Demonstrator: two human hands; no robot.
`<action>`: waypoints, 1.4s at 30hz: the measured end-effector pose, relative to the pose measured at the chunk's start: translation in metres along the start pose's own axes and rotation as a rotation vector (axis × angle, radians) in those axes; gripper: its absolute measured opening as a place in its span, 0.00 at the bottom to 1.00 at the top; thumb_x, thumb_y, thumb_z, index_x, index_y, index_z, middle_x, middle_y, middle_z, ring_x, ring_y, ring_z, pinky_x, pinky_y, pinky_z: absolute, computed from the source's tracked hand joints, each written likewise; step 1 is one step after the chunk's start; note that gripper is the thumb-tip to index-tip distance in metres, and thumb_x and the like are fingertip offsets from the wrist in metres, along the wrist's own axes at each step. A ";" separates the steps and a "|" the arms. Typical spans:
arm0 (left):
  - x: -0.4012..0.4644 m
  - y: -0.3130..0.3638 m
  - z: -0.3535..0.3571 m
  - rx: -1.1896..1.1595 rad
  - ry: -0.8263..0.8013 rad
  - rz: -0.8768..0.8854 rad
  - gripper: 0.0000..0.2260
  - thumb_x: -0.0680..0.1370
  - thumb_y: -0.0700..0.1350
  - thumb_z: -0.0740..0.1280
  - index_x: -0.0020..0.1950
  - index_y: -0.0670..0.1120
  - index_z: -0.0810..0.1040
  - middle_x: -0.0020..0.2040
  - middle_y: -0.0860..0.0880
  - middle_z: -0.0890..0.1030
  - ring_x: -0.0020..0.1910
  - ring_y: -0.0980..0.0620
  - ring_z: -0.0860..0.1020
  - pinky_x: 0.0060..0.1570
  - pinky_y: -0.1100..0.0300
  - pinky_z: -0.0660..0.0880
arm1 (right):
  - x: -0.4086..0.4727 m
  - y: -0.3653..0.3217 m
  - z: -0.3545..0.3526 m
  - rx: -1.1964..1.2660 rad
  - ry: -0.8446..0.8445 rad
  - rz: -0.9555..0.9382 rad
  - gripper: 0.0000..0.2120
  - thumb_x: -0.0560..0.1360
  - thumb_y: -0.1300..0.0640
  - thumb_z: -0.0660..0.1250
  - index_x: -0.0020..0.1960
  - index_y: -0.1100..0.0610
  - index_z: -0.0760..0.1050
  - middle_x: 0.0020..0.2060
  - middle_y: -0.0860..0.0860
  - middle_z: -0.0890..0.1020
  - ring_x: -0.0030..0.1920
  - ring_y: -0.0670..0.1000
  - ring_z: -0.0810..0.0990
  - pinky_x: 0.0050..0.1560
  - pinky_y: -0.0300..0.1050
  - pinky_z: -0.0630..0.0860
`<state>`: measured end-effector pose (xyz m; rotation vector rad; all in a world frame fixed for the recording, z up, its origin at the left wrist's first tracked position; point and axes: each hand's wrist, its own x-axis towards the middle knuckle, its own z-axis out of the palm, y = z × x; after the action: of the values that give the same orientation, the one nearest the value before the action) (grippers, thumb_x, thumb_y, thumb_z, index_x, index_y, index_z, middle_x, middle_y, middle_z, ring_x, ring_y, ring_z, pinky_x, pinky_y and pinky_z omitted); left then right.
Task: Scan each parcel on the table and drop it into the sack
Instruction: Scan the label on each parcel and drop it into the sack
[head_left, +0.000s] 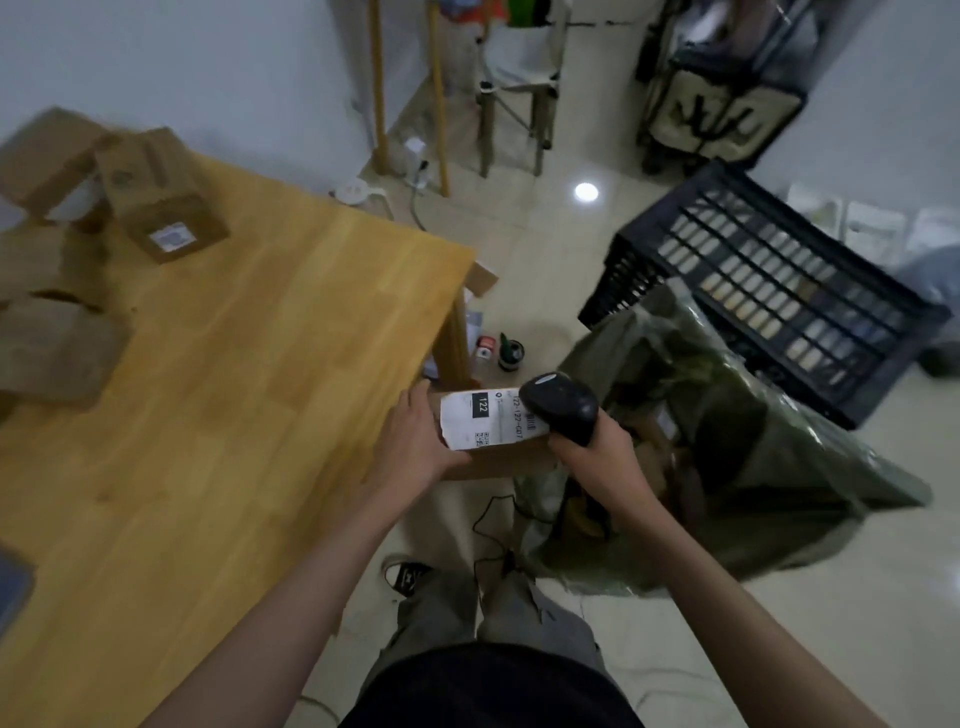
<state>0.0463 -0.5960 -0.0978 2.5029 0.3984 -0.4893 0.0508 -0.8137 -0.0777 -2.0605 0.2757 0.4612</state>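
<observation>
**Parcel held between table and sack, scanner over its label**

A tiled floor runs under a wooden table (218, 364) on the left and a green sack (727, 467) slumped open on the right, with a black crate (769, 291) just beyond the sack. More parcels (161, 208) lie blurred at the table's far left, well apart from the hands.

The parcel (498, 457) in play sits off the table's right edge, in the air between table and sack. Its long side runs left to right, white label (483, 418) facing up. The left hand (415, 441) grips its left end, thumb on top. The right hand (597, 447) is wrapped round the handle of a black scanner (561, 405), whose head hangs just over the label's right end.

The sack's mouth lies immediately right of the parcel, so the drop looks like a short carry rightward by the left hand. The scanner hand sits between parcel and sack and would likely need to clear. A thin cable (493, 525) trails below, near a shoe (408, 571). Small bottles (506, 353) stand by the table leg.
</observation>
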 end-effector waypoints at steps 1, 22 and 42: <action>0.001 0.011 0.011 0.002 -0.019 0.003 0.51 0.63 0.51 0.82 0.78 0.43 0.58 0.74 0.44 0.67 0.71 0.44 0.68 0.66 0.52 0.67 | -0.002 0.010 -0.010 0.000 0.020 0.025 0.16 0.74 0.63 0.69 0.60 0.51 0.75 0.50 0.46 0.80 0.52 0.48 0.79 0.50 0.46 0.76; 0.037 0.184 0.173 -0.049 -0.451 0.302 0.39 0.75 0.47 0.74 0.79 0.47 0.56 0.77 0.46 0.61 0.73 0.45 0.65 0.72 0.48 0.65 | 0.017 0.154 -0.153 -0.178 0.152 0.290 0.18 0.71 0.61 0.71 0.60 0.60 0.76 0.53 0.57 0.80 0.59 0.59 0.77 0.53 0.49 0.72; 0.014 0.085 0.044 0.265 -0.268 0.272 0.26 0.76 0.52 0.71 0.72 0.48 0.70 0.70 0.46 0.71 0.68 0.47 0.71 0.64 0.53 0.70 | 0.020 0.040 -0.097 -0.188 -0.062 0.074 0.17 0.76 0.58 0.69 0.64 0.54 0.74 0.48 0.48 0.79 0.50 0.51 0.80 0.45 0.45 0.75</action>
<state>0.0799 -0.6871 -0.0987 2.6375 -0.1183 -0.7952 0.0743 -0.9181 -0.0729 -2.2195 0.2817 0.6152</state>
